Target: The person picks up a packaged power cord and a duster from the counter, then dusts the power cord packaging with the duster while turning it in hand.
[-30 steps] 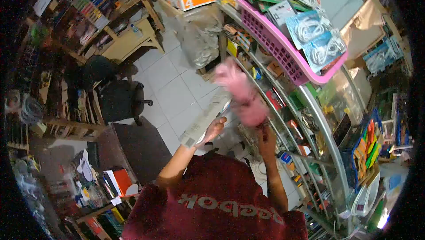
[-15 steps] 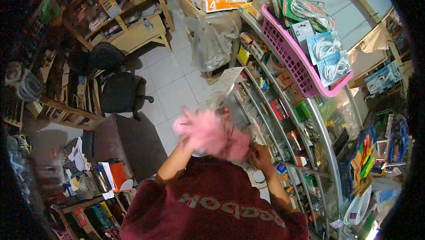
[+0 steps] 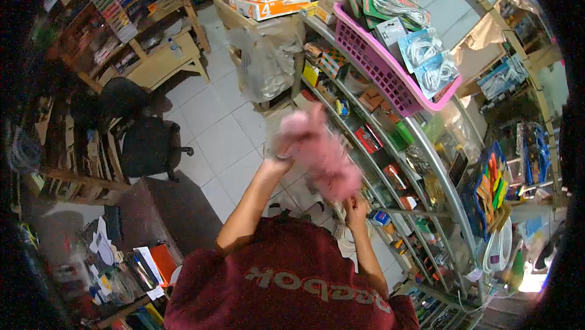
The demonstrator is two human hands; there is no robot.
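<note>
A crumpled pink cloth point(image 3: 332, 162), smeared by motion, stretches between my two hands in front of the maroon shirt. My left hand point(image 3: 281, 163) is at the cloth's upper left end, its fingers mostly covered by the fabric as it grips there. At the lower right end, my right hand point(image 3: 356, 209) pinches the cloth with closed fingers, close to the glass display shelves.
On my right, a metal-framed display case point(image 3: 420, 129) holds small boxed goods, with a pink basket point(image 3: 381, 65) of packaged cables on top. Orange-and-white boxes point(image 3: 277, 8) are stacked ahead. A black chair point(image 3: 149, 147) and a dark desk point(image 3: 183, 208) stand to my left.
The cloth has gone from bunched to stretched out, slanting down to the right. My left hand has moved forward and right. The view has shifted, so the surroundings sit further left.
</note>
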